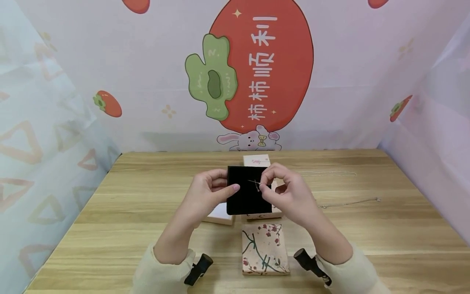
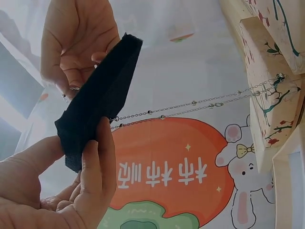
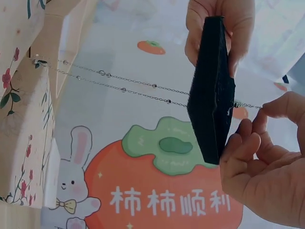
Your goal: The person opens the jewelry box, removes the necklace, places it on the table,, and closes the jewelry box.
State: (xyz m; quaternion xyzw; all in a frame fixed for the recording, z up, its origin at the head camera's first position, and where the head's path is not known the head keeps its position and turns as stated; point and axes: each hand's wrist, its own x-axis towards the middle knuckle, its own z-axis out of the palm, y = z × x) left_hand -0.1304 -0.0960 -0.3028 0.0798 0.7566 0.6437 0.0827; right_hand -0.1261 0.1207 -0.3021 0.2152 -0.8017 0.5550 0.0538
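My left hand grips a square black pad by its left edge, thumb on the near face and fingers behind. A thin silver chain with small beads passes through the pad. My right hand pinches a short end of it between thumb and forefinger, at the pad's front face. Behind the pad, two strands of the chain hang down toward the boxes, as both wrist views show. In the head view the pad hides those strands.
A flower-patterned box lies nearest on the wooden table. Farther back are a white-lined box part, another patterned box partly behind the pad, and a small pale box. Thin chains lie at right.
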